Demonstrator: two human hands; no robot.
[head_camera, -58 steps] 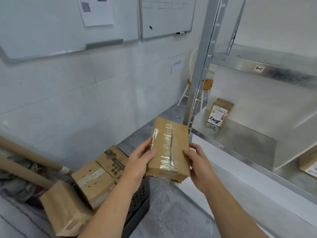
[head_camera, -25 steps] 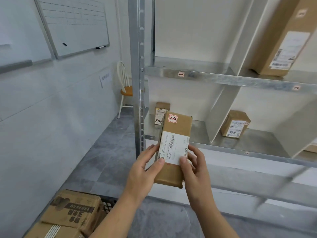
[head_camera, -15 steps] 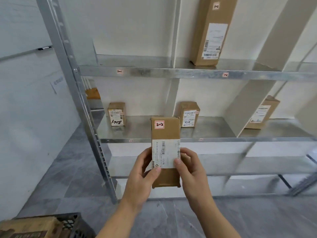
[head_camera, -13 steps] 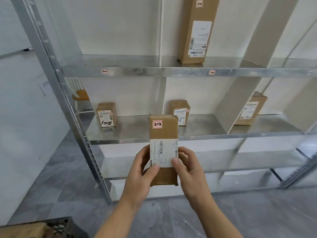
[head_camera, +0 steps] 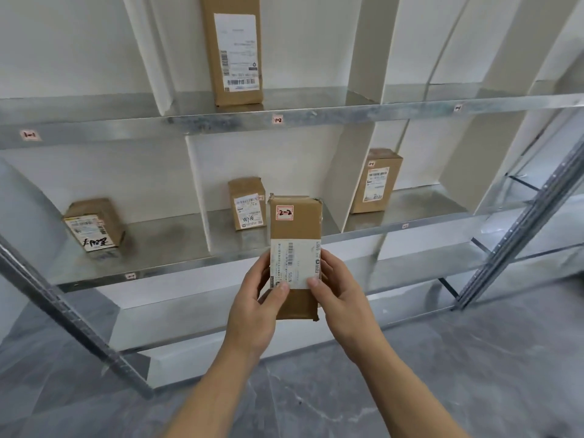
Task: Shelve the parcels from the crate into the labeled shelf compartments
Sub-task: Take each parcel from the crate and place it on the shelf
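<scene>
Left hand [head_camera: 252, 311] and right hand [head_camera: 341, 301] pinch the parcel [head_camera: 295, 229] by its lower half, thumbs on the white label [head_camera: 295, 262], fingers curled behind. Parcel upright, dead centre, in front of the shelf [head_camera: 347, 113].

Change: two seconds back it showed its taped side above the crate. Since then it has been turned label-out and carried to the shelf; crate now out of view. Sticker [head_camera: 284, 212] reads 2-2. Judged: reading done, placing next, likely the middle bay of the second tier at 12 o'clock. That bay's own tag is hidden by the parcel.

Parcel: brown cardboard, flat oblong, top corners scuffed. Shelf: dull galvanised steel, smudged, with white dividers. A box [head_camera: 248, 203] already stands in the middle bay, at 11 o'clock of the parcel.
</scene>
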